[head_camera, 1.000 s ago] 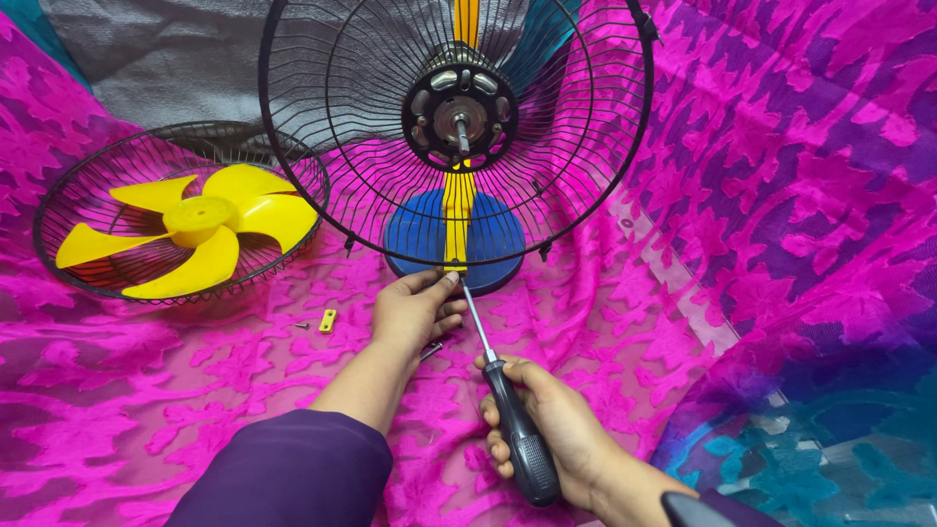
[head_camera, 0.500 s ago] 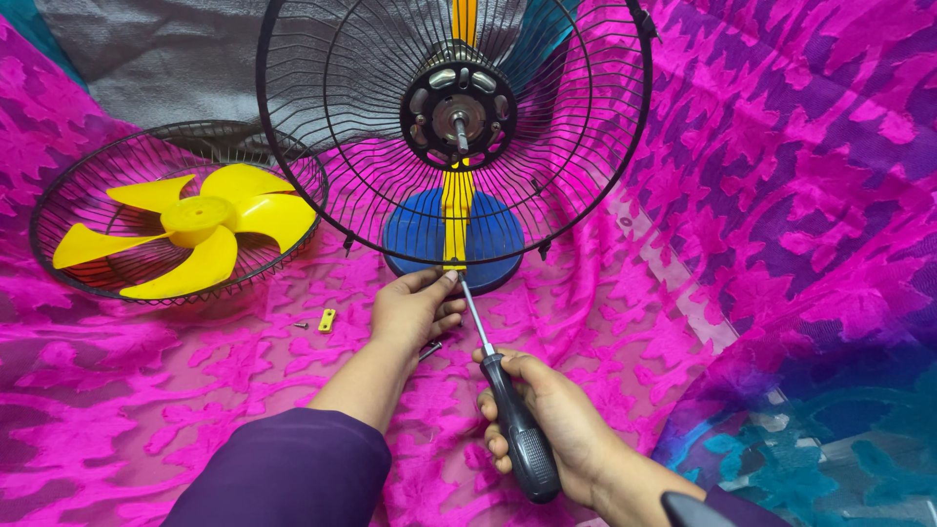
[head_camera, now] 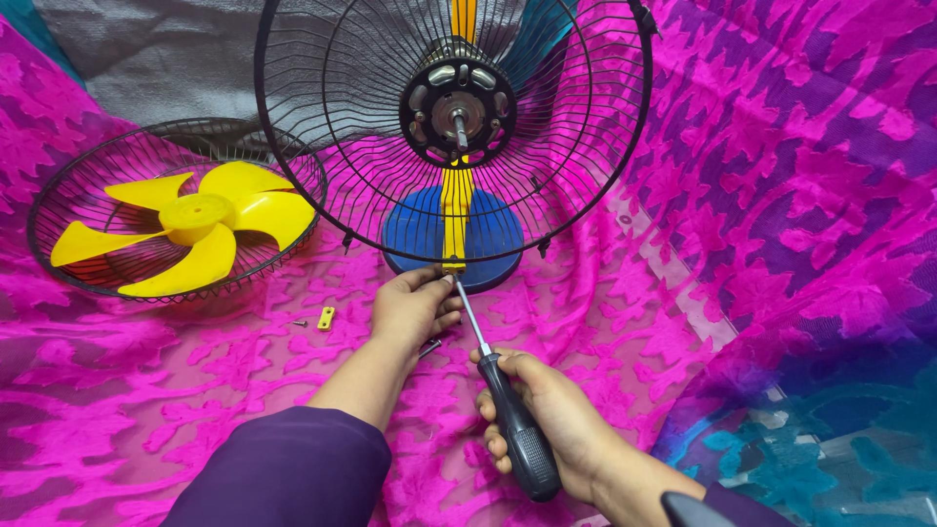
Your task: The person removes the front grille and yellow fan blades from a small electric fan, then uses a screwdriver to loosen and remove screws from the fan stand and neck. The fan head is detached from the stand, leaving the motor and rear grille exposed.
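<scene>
Magenta patterned cloth (head_camera: 224, 390), thin and rumpled, spreads under everything you work on. Your right hand (head_camera: 551, 420) is clenched around the ribbed black handle of a screwdriver (head_camera: 503, 405), whose slim steel shaft slants up to the bottom rim of the upright black wire fan guard (head_camera: 454, 127). Your left hand (head_camera: 415, 307) pinches that rim just left of the tip, in front of the round blue base (head_camera: 488, 234). Further left of it lie a small yellow clip (head_camera: 327, 318) and a glossy yellow blade (head_camera: 185, 229) in the loose front grille (head_camera: 68, 195).
</scene>
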